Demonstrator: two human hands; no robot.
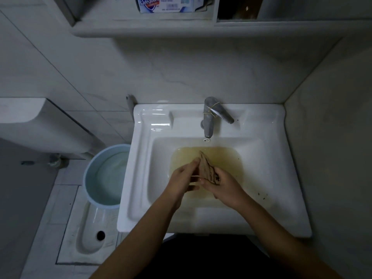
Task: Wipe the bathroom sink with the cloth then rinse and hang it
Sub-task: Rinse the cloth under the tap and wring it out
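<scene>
Over the middle of the basin, the left hand [184, 179] and right hand [226, 188] meet around a bunched brown striped cloth [207, 168], with both forearms reaching in from the near edge. The left thumb and fingers pinch its left side, and the right fingers curl round its lower end. Its tip points far. Below lies murky yellowish water [221, 158] in the white ceramic sink [141, 178]. A silver metal faucet [209, 117] stands at the far rim. A pale blue plastic bucket [104, 176] sits to the left.
</scene>
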